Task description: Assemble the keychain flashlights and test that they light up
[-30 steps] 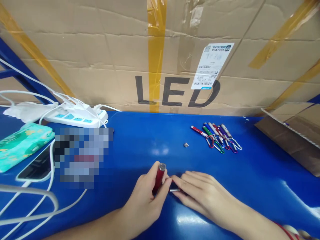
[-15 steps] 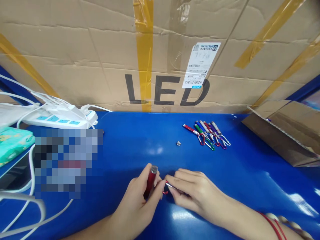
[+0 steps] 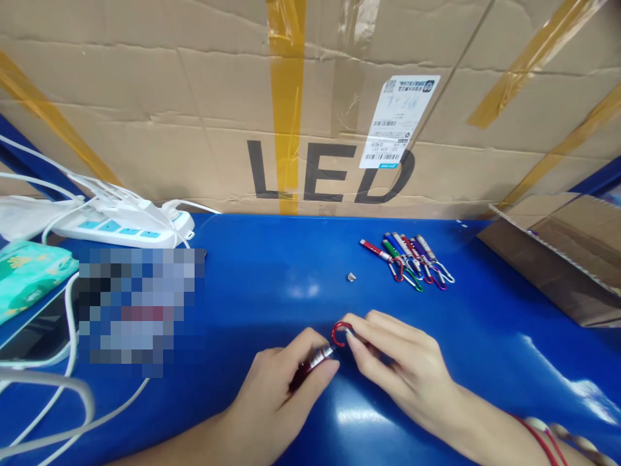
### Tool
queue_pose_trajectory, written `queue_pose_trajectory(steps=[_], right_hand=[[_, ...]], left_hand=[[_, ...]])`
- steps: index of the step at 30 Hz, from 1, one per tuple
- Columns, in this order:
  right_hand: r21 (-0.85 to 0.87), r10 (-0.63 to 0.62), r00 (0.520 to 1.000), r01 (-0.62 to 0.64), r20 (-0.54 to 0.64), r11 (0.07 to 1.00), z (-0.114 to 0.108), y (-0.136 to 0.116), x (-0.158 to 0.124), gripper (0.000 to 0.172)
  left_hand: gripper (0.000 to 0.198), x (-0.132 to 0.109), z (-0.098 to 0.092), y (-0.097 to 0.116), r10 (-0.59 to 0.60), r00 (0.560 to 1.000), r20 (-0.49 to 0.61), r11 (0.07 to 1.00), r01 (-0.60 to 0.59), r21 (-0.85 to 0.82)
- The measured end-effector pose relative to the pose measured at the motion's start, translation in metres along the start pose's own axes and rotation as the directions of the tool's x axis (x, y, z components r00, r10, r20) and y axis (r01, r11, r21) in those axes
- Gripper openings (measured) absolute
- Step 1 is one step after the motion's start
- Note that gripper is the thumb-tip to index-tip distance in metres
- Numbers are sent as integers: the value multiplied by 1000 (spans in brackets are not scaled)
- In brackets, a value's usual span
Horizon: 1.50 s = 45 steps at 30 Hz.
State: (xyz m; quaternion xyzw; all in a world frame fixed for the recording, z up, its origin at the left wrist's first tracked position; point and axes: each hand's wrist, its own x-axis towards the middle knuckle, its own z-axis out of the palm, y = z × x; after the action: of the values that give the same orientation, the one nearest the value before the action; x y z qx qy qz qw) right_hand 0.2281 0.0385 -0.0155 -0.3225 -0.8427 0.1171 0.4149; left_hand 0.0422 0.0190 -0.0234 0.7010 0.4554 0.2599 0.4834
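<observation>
My left hand (image 3: 291, 388) is closed round a small red flashlight (image 3: 315, 360), its silver end pointing up and right past my thumb. Pinched in my right hand (image 3: 402, 362) is a red carabiner (image 3: 336, 332), its curved end sticking out toward the flashlight. The carabiner sits right by the silver end; I cannot tell whether the two are joined. Beyond my hands, a tiny silver metal piece (image 3: 351, 277) lies on the blue table (image 3: 262, 272). Farther back right is a row of several small flashlights (image 3: 407, 254) in various colours, with carabiners attached.
A large cardboard box (image 3: 218, 116) marked LED stands along the back. On the right is an open cardboard box (image 3: 543, 272). At left are a white power strip (image 3: 126, 226), loose white cables (image 3: 72, 323), a green soft packet (image 3: 33, 278) and a blurred-out patch.
The flashlight in my left hand has tipped from nearly upright to lying toward the right. My right hand has moved slightly right and up with the carabiner. The view has shifted a little.
</observation>
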Motion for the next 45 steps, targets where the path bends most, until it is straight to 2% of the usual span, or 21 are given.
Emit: queue_pose_trajectory(steps=[3, 8, 23, 27, 31, 39, 45], right_hand=[[30, 8, 1000, -9, 30, 1000, 2, -1, -2, 16], [17, -32, 998, 31, 55, 999, 4, -2, -3, 16], [-33, -13, 998, 15, 68, 999, 5, -2, -4, 20], [-41, -6, 995, 10, 96, 999, 6, -1, -5, 20], [-33, -29, 985, 35, 173, 999, 8, -1, -7, 21], [-23, 46, 979, -43, 199, 999, 7, 1, -3, 28], [61, 133, 966, -149, 222, 987, 4, 4, -4, 18]], left_hand=[[24, 2, 1, 0, 12, 1000, -11, 1000, -12, 24], [28, 0, 3, -3, 7, 1000, -30, 999, -5, 53], [22, 2, 2, 2, -29, 999, -45, 998, 26, -59], [26, 2, 1, 3, -107, 987, -117, 977, 83, -196], [32, 5, 2, 0, -169, 977, -131, 936, 118, -331], [29, 5, 2, -1, -152, 981, -121, 940, 105, -325], [35, 6, 1, 4, -171, 975, -142, 936, 115, -332]])
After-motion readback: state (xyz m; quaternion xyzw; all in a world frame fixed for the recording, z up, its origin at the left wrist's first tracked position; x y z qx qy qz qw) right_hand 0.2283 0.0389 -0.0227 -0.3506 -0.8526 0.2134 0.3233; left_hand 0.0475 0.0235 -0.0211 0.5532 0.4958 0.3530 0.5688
